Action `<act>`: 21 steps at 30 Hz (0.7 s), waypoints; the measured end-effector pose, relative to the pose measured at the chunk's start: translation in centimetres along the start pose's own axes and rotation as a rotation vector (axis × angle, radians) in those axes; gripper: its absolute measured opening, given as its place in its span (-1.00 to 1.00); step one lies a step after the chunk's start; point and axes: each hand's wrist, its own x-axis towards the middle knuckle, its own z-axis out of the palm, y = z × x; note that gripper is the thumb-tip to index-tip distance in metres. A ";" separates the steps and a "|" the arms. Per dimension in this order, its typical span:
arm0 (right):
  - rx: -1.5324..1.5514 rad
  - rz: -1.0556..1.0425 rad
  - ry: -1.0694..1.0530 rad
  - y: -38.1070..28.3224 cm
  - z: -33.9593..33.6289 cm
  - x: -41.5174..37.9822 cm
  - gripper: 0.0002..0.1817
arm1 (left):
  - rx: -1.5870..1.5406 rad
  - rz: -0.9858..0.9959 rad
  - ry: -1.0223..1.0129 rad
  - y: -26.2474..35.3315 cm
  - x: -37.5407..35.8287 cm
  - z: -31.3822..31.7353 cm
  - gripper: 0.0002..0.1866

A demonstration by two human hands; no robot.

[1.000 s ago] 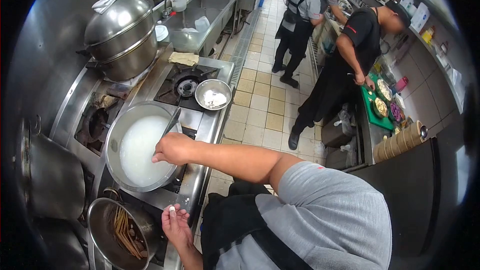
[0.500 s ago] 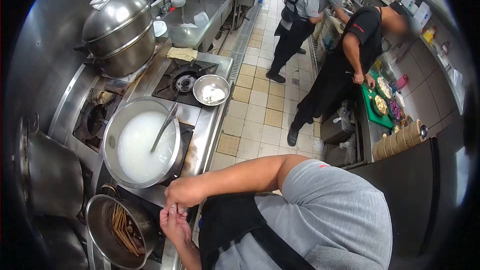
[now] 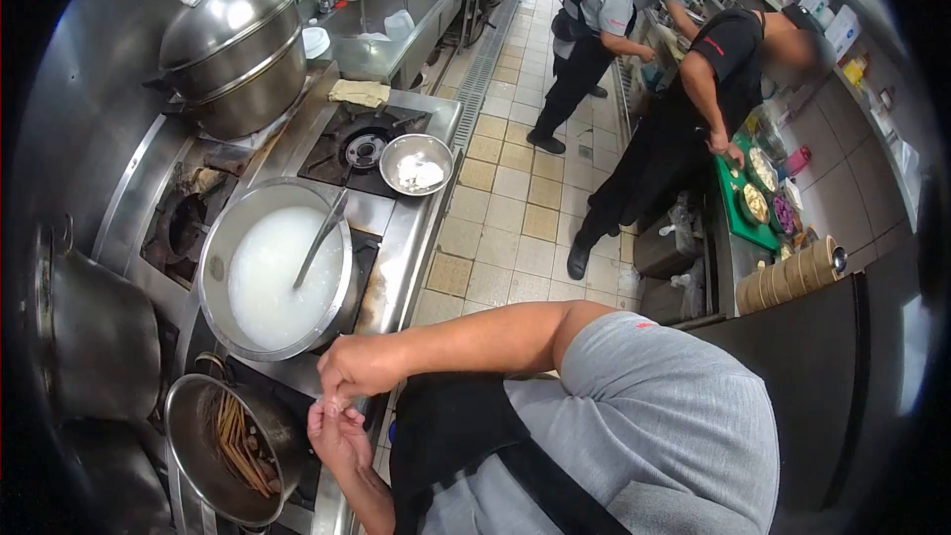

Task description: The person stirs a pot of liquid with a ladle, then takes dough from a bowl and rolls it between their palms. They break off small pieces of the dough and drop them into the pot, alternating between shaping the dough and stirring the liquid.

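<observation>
Head view: your right hand, fingers bunched, meets your half-curled left hand by the steel stove top's front edge; can't tell if either grips anything. Just beyond, wide round steel pot of milky liquid, long metal utensil leaning inside. Deep steel pot with brown sticks, left. Pale tiled aisle; co-worker at green cutting board opposite.

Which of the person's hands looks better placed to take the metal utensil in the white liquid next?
Likely the right hand: it lies nearer the large pot and the metal utensil. The left hand is farther off, beside the pot of brown sticks.
</observation>
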 end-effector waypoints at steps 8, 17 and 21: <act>0.753 0.588 0.238 0.9 -1.1 -0.6 -0.83 | -0.016 0.041 0.067 0.9 -0.1 0.1 -0.88; 0.567 0.617 0.288 2.5 -1.9 -1.3 -0.79 | -0.008 0.015 0.098 0.4 -0.3 -0.1 -0.87; -0.261 0.211 0.425 2.5 -1.6 -1.4 -0.75 | -0.012 0.022 0.055 0.2 -0.1 -0.6 -0.86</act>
